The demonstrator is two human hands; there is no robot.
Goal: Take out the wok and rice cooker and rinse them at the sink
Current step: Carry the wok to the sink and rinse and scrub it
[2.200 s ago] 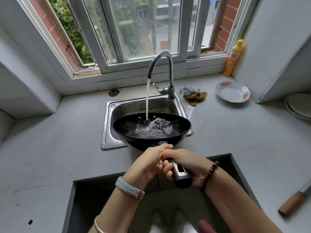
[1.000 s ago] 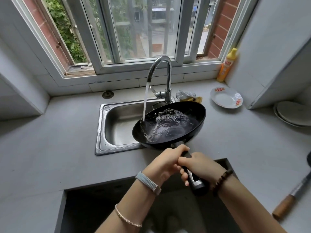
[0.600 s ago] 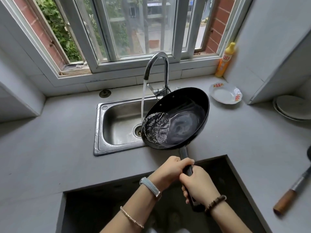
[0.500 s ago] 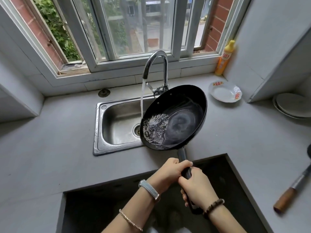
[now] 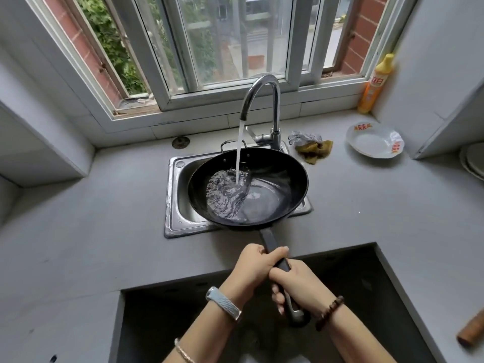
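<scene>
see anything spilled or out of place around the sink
Nothing is spilled or broken. The left hand and right hand grip the wok by its handle, and the faucet stream lands inside it. Only oddity: its right edge looks to hang past the sink rim over the counter, so poured water might miss.

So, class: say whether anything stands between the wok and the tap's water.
Nothing visible does. The wok is held over the sink, tap water falls straight into it, and the left hand and right hand grip its handle.
</scene>
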